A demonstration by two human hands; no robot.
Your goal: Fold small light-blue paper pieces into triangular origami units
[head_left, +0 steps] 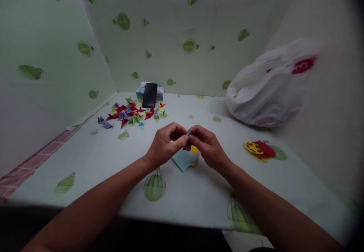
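Note:
My left hand (169, 141) and my right hand (206, 144) meet at the middle of the table. Between their thumbs and fingertips they pinch a small piece of blue paper (188, 133), mostly hidden by the fingers. Just below the hands lie square paper sheets (184, 162), light blue on top, with yellow and a sliver of purple showing at the right edge. Farther back on the left is a loose pile of folded paper cranes (133, 111) in red, purple, green, yellow and blue.
A dark phone (149, 95) leans against a tissue box (140, 92) behind the cranes. At the back right stands a bulging white plastic bag (263, 93). Red and yellow cut-out pieces (257, 150) lie to the right. The table's cloth (93, 168) has green balloon prints.

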